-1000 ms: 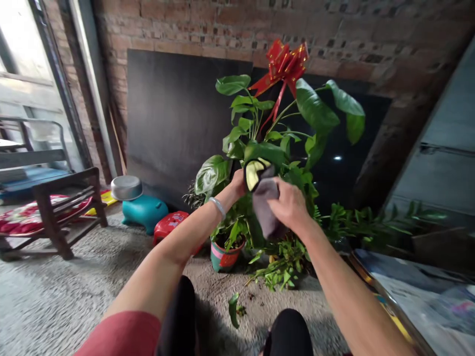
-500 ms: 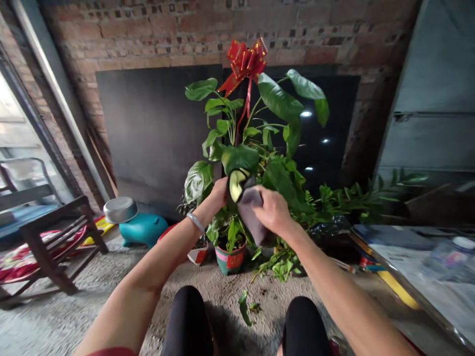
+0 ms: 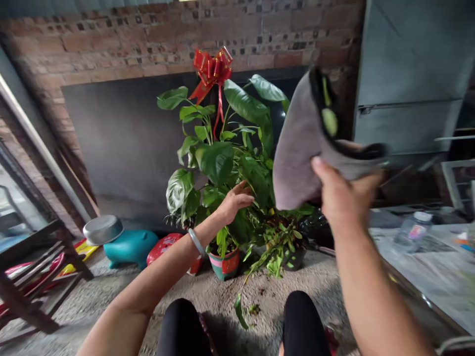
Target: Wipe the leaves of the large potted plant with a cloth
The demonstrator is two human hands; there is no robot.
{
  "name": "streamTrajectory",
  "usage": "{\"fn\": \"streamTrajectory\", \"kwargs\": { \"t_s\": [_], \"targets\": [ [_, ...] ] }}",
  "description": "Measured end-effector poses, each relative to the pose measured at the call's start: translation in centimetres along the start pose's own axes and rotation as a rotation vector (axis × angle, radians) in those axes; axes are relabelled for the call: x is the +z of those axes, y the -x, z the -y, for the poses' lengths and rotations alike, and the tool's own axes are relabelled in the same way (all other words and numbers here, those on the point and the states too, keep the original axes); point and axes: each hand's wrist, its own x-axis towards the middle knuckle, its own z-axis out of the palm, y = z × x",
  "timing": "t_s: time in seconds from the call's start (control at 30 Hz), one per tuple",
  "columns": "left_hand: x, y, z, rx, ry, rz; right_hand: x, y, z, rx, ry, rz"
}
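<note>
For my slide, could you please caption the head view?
Right hand lifts a grey cloth; left hand reaches among plant leaves.

No legible text, brand, number or sign found. Bottle (image 3: 411,230), right edge of frame, carried label; print too blurred to read. Pot (image 3: 223,263), lower centre, showed pattern only, no lettering.

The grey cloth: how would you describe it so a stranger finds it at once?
Start at the tall potted plant with the red bow before the brick wall. To its right, the raised right hand grips the grey cloth. Only it hangs in the air, grey with a black, yellow-green spotted edge.
</note>
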Motion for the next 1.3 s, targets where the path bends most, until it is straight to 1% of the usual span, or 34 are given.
{"fn": "streamTrajectory", "kwargs": {
  "t_s": [0.03,0.07,0.1,0.13,0.17,0.2,0.23,0.27,0.33,0.37,0.43,0.47,0.5,0.57,0.6,0.63,0.67,0.7,0.77,0.83,0.87,0.9,0.93,0.97,1.0,1.07,1.13,1.17,1.2,1.23,1.3],
  "targets": [
    [0.8,-0.2,0.1,0.013,0.008,-0.016,0.8,0.5,-1.4,0.034,0.015,0.074],
    [1.4,-0.6,0.3,0.016,0.014,-0.061,1.4,1.4,-2.8,0.072,0.042,0.172],
    [1.9,-1.1,0.4,0.008,0.015,-0.133,1.7,2.5,-4.0,0.113,0.09,0.274],
    [2.3,-1.6,0.6,-0.012,0.009,-0.22,1.6,3.6,-5.2,0.156,0.16,0.379],
    [2.4,-2.0,0.7,-0.043,-0.004,-0.304,1.0,4.6,-6.1,0.195,0.231,0.447],
    [2.4,-2.4,0.9,-0.075,-0.017,-0.369,0.2,5.2,-6.8,0.226,0.295,0.475],
    [2.3,-2.7,1.0,-0.102,-0.028,-0.41,-0.9,5.5,-7.3,0.249,0.348,0.466],
    [2.0,-2.8,1.2,-0.121,-0.035,-0.429,-2.1,5.3,-7.6,0.26,0.381,0.422],
    [1.3,-2.7,1.5,-0.138,-0.033,-0.424,-3.8,3.8,-7.4,0.247,0.391,0.272],
    [1.1,-2.5,1.7,-0.141,-0.028,-0.414,-4.2,2.7,-7.0,0.223,0.376,0.188],
    [0.8,-2.2,1.9,-0.151,-0.021,-0.396,-3.4,0.7,-5.8,0.146,0.301,0.047],
    [0.8,-2.1,2.0,-0.155,-0.018,-0.392,-2.4,0.1,-5.2,0.101,0.251,0.019],
    [0.9,-2.1,2.0,-0.157,-0.019,-0.391,-1.1,-0.1,-4.6,0.062,0.209,0.034],
    [1.1,-1.9,1.9,-0.146,-0.023,-0.396,1.3,0.9,-4.0,0.031,0.185,0.163],
    [1.0,-1.8,1.8,-0.136,-0.027,-0.391,2.1,2.0,-4.0,0.059,0.22,0.258],
    [0.8,-1.5,1.8,-0.122,-0.033,-0.38,2.4,3.6,-4.3,0.115,0.276,0.362],
    [0.3,-1.0,1.7,-0.103,-0.042,-0.364,2.2,5.4,-4.7,0.193,0.339,0.454],
    [-0.4,-0.4,1.7,-0.082,-0.06,-0.348,1.5,7.4,-5.3,0.281,0.392,0.525],
    [-2.4,1.6,2.2,-0.044,-0.12,-0.329,-1.3,11.1,-6.3,0.45,0.423,0.598],
    [-5.0,4.0,3.3,-0.017,-0.184,-0.369,-4.3,13.8,-6.8,0.58,0.349,0.615],
    [-6.2,5.2,4.1,-0.006,-0.2,-0.417,-5.5,14.6,-6.7,0.63,0.294,0.616],
    [-7.3,6.2,5.0,-0.005,-0.207,-0.483,-6.2,15.0,-6.4,0.664,0.238,0.615],
    [-8.1,7.0,6.1,-0.018,-0.206,-0.542,-6.4,15.0,-5.9,0.678,0.187,0.608],
    [-8.7,7.5,7.3,-0.043,-0.201,-0.58,-5.9,14.8,-5.4,0.67,0.144,0.589],
    [-8.9,7.6,8.4,-0.078,-0.193,-0.595,-5.0,14.4,-4.8,0.642,0.108,0.56],
    [-8.6,7.2,10.7,-0.174,-0.176,-0.572,-2.2,13.8,-4.2,0.55,0.043,0.486],
    [-7.8,6.0,12.4,-0.273,-0.149,-0.531,0.5,14.1,-4.7,0.492,0.011,0.442],
    [-7.4,5.5,13.0,-0.309,-0.133,-0.524,1.4,14.7,-5.4,0.501,0.019,0.446],
    [-7.1,5.0,13.4,-0.33,-0.115,-0.527,1.7,15.6,-6.3,0.535,0.042,0.461],
    [-7.0,4.7,13.6,-0.337,-0.098,-0.537,1.6,16.7,-7.3,0.588,0.07,0.474],
    [-7.5,4.5,13.6,-0.323,-0.08,-0.563,-0.1,18.7,-9.2,0.713,0.093,0.453]
  ]
}}
